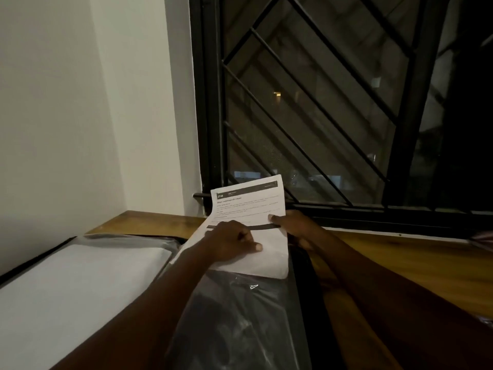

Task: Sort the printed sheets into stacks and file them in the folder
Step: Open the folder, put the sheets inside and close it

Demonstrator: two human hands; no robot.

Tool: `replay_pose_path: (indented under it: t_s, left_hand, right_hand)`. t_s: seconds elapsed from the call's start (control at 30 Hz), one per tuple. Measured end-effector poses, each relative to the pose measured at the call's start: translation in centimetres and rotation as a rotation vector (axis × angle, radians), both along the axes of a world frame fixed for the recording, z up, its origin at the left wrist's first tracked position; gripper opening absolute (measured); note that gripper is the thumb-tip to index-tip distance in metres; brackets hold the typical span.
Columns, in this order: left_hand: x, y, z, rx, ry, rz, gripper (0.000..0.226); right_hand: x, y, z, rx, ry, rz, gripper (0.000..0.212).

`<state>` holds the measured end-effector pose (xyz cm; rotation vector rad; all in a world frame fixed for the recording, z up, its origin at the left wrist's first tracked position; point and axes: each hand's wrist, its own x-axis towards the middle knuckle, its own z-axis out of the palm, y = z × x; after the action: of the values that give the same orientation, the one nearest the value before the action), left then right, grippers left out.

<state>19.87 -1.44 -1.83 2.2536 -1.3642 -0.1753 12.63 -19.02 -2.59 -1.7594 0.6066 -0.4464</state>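
A black folder point(302, 297) lies open on the wooden table point(394, 265), its clear plastic sleeves showing. The left-hand sleeve point(88, 265) holds white sheets. A printed sheet point(249, 202) with a dark header band stands half inside the top of the right-hand sleeve point(237, 311), its upper part curling up against the window. My left hand point(230, 243) grips the sheet's lower part with curled fingers and thumb. My right hand point(292, 224) pinches the sheet's right edge, thumb on its face.
A white wall point(66, 116) closes the left side and corner. A black-framed window with diagonal bars point(306, 108) stands right behind the table. Bare wooden table surface extends to the right of the folder.
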Motion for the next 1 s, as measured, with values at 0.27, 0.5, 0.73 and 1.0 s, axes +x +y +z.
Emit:
replay_pose_path:
  t_s: [0.27, 0.5, 0.73, 1.0]
  left_hand:
    - [-0.9, -3.0, -0.2, -0.203, -0.011, 0.05, 0.014]
    - [-0.7, -3.5, -1.9, -0.181, -0.079, 0.082, 0.013]
    - [-1.3, -3.2, -1.7, -0.122, -0.055, 0.059, 0.027]
    - [-1.6, -3.1, -0.7, -0.107, -0.076, 0.045, 0.027]
  right_hand:
    - [1.3, -1.6, 0.6, -0.161, 0.028, -0.198, 0.027]
    - [-1.9, -2.2, 3.7, 0.003, 0.43, 0.285, 0.022]
    - [-0.8, -2.5, 1.9, 0.06, 0.169, 0.106, 0.019]
    - [-0.4, -2.0, 2.1, -0.142, 0.117, 0.065, 0.065]
